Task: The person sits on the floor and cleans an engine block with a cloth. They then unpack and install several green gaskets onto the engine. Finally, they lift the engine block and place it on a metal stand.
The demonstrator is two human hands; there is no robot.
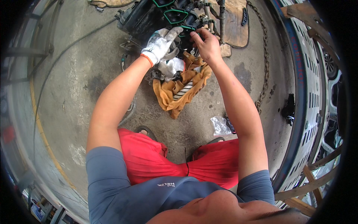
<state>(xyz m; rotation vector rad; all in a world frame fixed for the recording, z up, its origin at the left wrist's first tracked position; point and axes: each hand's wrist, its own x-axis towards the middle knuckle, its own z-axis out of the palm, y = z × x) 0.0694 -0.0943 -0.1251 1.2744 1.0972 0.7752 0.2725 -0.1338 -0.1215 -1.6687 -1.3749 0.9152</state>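
Observation:
My left hand [160,44], in a white work glove with orange cuff, rests at a dark engine part [136,24] with green gaskets [175,15], its index finger reaching to the lowest gasket; its fingers are bent, and what they hold is hidden. My bare right hand [205,46] is at that gasket's right side, thumb and forefinger curled close together on something too small to make out. Below my hands lies a crumpled orange-brown cloth [167,93] with a white glove [169,69] and small metal parts on it.
Cardboard [233,18] lies beside the engine part. A chain [264,67] runs along the right, near a slotted metal beam [305,112]. A cable [74,44] crosses the floor at left. A clear plastic bag [220,125] lies near my red-clad right knee.

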